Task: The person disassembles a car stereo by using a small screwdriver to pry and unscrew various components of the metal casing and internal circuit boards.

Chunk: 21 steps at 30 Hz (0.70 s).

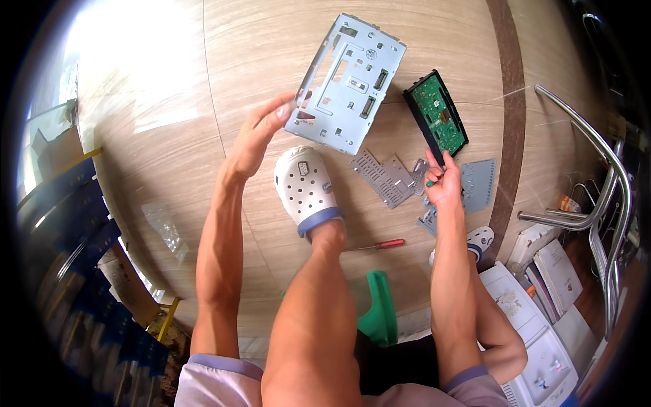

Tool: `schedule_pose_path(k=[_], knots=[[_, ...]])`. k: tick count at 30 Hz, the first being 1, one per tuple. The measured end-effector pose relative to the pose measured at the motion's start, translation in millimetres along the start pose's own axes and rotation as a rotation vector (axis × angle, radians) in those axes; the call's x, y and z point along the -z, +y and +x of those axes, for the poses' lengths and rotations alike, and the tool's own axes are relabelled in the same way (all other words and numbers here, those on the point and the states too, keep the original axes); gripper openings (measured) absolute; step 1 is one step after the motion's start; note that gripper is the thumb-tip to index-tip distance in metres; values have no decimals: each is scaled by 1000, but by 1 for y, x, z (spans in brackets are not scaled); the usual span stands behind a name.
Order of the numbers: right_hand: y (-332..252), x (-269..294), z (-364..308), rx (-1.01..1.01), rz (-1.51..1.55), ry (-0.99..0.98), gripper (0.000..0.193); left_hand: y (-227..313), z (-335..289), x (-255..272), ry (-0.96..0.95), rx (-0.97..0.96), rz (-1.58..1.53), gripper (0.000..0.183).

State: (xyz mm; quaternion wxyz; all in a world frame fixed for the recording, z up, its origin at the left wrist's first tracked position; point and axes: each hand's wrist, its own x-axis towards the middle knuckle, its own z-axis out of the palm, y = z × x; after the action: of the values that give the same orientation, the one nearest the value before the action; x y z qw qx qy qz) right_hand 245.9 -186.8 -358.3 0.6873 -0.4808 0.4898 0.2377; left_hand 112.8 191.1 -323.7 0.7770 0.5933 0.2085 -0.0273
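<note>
My left hand (261, 132) grips the lower left edge of a silver sheet-metal chassis plate (363, 85) with slots and cut-outs, held tilted above the floor. In my right hand (444, 178) is the lower end of a black-framed panel with a green circuit board (437, 112), its board side facing up. A small green thing shows by the right fingers; its kind I cannot make out. Between the hands, a perforated grey metal plate (385, 178) lies on the floor. Beyond my right wrist rests another grey metal sheet (479, 184), partly covered by the forearm.
A red-handled screwdriver (389, 243) lies near my white clog (305, 183). Clear plastic packaging (165, 230) is on the tiled floor at left, beside blue shelving (64, 203). Bent chrome tubing (600, 149) stands at right, above a white appliance (525, 319). Part of a green stool (381, 308) shows below.
</note>
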Motion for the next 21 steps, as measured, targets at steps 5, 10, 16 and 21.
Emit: schedule_pose_path(k=[5,10,16,21], knots=[[16,2,-33,62,-87,-4,37,33,21,-18,106,112,114,61],[51,15,-84,171,-426,-54,38,38,34,-26,83,156,169,43],[90,50,-121,-11,-895,-241,47,16,37,-26,61,165,106,42],[105,63,-130,56,-1203,-373,57,21,42,-33,34,112,48,50]])
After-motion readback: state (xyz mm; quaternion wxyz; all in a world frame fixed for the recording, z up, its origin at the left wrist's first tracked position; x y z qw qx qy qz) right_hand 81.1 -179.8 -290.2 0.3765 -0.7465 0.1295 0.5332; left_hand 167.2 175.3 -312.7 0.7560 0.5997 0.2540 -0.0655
